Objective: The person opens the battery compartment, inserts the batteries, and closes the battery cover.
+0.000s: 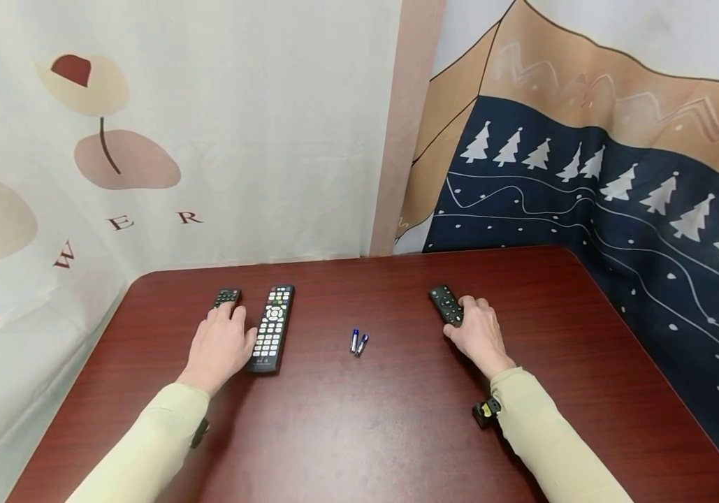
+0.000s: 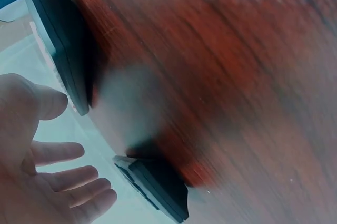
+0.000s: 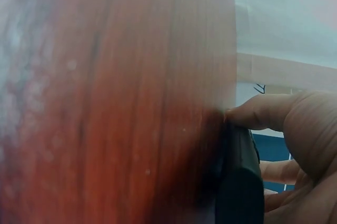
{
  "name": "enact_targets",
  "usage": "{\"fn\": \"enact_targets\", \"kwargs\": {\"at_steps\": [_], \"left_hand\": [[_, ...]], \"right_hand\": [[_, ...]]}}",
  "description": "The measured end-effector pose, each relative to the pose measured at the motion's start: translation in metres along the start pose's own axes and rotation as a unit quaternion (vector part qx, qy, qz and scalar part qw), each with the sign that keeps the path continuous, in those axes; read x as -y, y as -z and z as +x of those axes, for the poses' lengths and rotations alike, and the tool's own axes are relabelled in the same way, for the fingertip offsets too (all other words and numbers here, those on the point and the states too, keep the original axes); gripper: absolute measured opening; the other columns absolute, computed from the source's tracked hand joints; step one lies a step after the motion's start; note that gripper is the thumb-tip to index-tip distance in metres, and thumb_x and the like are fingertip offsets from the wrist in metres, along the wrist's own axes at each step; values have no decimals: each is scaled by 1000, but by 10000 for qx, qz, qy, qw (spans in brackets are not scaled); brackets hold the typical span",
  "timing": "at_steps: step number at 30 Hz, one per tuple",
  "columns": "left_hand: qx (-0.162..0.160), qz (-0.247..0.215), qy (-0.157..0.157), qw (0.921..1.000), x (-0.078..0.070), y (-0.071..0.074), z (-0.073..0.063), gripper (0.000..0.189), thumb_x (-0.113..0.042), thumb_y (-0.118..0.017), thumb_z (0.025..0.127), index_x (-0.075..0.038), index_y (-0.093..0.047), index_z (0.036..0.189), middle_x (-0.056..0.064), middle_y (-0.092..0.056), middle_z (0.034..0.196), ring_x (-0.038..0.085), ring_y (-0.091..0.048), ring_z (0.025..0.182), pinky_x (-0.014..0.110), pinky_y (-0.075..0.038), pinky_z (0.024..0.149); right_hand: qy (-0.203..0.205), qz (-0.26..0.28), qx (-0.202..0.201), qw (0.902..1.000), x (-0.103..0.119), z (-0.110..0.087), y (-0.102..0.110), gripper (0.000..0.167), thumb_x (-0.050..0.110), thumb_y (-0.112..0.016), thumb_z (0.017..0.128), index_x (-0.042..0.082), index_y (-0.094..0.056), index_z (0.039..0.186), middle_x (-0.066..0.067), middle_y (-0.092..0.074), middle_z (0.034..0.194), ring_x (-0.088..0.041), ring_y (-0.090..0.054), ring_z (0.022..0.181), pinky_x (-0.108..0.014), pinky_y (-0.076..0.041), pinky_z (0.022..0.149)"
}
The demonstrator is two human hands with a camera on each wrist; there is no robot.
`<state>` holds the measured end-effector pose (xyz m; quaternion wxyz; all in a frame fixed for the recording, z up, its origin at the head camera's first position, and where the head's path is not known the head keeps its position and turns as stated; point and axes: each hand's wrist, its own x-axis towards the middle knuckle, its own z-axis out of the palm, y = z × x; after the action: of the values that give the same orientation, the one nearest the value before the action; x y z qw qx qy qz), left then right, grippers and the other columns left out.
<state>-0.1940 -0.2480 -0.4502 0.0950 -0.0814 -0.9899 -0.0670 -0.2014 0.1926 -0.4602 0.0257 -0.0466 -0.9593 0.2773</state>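
My left hand [image 1: 221, 346] hovers with loosely bent fingers above a small black remote control [image 1: 227, 296], which it partly covers in the head view. Its thumb lies near a long black remote control [image 1: 273, 328] with white buttons. In the left wrist view, gaps show between the fingers [image 2: 79, 178] and both the small remote [image 2: 155, 184] and the long remote [image 2: 60, 39]. On the right, my right hand [image 1: 480, 332] grips another black remote control [image 1: 446, 304] by its sides. The right wrist view shows the thumb [image 3: 258, 112] against that remote's edge [image 3: 239, 187].
Two small blue-and-silver batteries [image 1: 354, 341] lie side by side mid-table. The dark red wooden table [image 1: 334, 426] ends at the back against a pale curtain [image 1: 271, 140]. A navy curtain with white trees [image 1: 585, 188] hangs along the right.
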Motion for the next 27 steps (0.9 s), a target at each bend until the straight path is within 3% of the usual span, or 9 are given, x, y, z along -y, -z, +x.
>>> {"fn": "enact_targets", "kwargs": {"at_steps": [9,17,27], "left_hand": [[425,83,334,9985,7,0,-4,47,-18,-64,96,17,-54,126,41,-48,131,57,-51,113,66,-47,93],[470,248,528,9972,11,1,-4,49,-17,-66,94,17,-53,127,41,-48,125,56,-51,106,65,-48,87],[590,9,886,9943,13,1,-6,50,-15,-64,95,16,-46,129,43,-46,116,56,-52,92,64,-51,79]], "right_hand": [[-43,-119,26,9999,0,-2,1,58,15,-75,87,-7,-53,135,-31,-52,121,-43,-53,105,-55,-49,90],[-64,-216,-10,9997,0,-2,1,58,16,-75,86,-8,-53,135,-31,-52,119,-44,-53,105,-56,-49,89],[-34,-280,-43,9996,0,-3,2,56,17,-75,87,-9,-56,132,-31,-54,117,-45,-53,104,-55,-50,87]]}}
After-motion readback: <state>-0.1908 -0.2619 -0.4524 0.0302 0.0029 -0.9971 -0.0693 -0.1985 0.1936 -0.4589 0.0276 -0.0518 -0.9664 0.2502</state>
